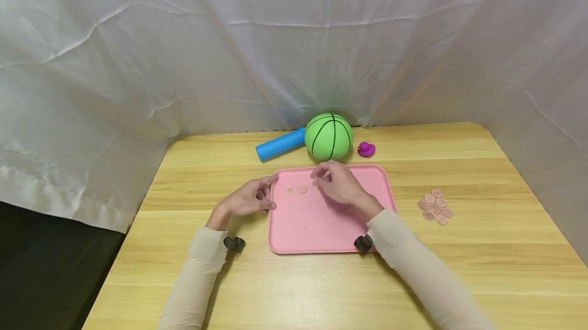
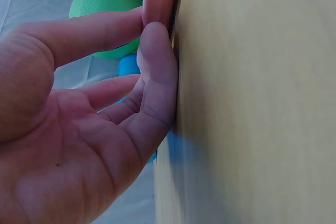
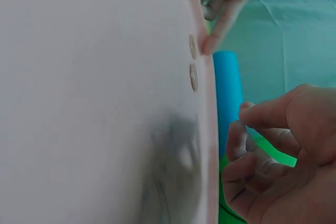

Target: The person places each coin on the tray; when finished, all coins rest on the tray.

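Note:
The pink tray [image 1: 303, 238] lies on the wooden table, and my left hand [image 1: 249, 198] grips its left edge between thumb and fingers. In the left wrist view, the thumb [image 2: 100, 32] is on the tray's upper side, with a finger [image 2: 157, 66] against its outer side. Two coins, a left one [image 1: 289, 191] and a right one [image 1: 302, 189], lie side by side near the tray's far left corner. Above the tray, right of these coins, is my right hand [image 1: 339, 183], fingers bent; whether something small is between its fingertips cannot be made out.
Several loose coins [image 1: 435, 209] are grouped on the table right of the tray. Behind the tray stand a green ball [image 1: 328, 137], a blue cylinder [image 1: 281, 144] and a purple toy duck [image 1: 366, 149]. A pale curtain [image 1: 275, 64] hangs beyond the far table edge.

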A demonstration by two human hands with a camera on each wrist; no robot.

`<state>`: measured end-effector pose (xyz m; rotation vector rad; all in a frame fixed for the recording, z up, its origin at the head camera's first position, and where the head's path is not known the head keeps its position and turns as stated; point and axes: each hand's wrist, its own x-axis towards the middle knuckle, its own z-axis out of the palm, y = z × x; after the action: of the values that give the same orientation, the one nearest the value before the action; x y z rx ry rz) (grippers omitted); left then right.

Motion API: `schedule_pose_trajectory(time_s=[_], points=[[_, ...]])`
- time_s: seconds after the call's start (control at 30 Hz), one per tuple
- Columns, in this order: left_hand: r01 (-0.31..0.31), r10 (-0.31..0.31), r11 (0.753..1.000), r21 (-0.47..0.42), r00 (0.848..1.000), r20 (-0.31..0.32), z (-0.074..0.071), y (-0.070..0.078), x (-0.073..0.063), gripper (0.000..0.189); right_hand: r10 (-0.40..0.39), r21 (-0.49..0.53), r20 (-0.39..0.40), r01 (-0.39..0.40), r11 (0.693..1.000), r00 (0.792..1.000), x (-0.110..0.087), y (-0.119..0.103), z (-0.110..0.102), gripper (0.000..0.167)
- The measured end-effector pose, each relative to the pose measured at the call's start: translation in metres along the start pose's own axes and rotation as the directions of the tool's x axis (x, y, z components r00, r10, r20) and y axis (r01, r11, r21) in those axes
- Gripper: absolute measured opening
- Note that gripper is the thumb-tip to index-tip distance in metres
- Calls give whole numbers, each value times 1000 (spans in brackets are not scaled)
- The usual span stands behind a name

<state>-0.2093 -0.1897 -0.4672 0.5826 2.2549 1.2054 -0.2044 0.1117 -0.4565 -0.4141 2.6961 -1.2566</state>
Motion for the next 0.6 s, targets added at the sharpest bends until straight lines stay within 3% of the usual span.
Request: schedule_pose_trajectory(time_s=[0.6], points=[[-8,8,1000,1,1000,-11,-2,-1,-1,86,22,-98,-128,-35,995,992,-47,30,-53,19]])
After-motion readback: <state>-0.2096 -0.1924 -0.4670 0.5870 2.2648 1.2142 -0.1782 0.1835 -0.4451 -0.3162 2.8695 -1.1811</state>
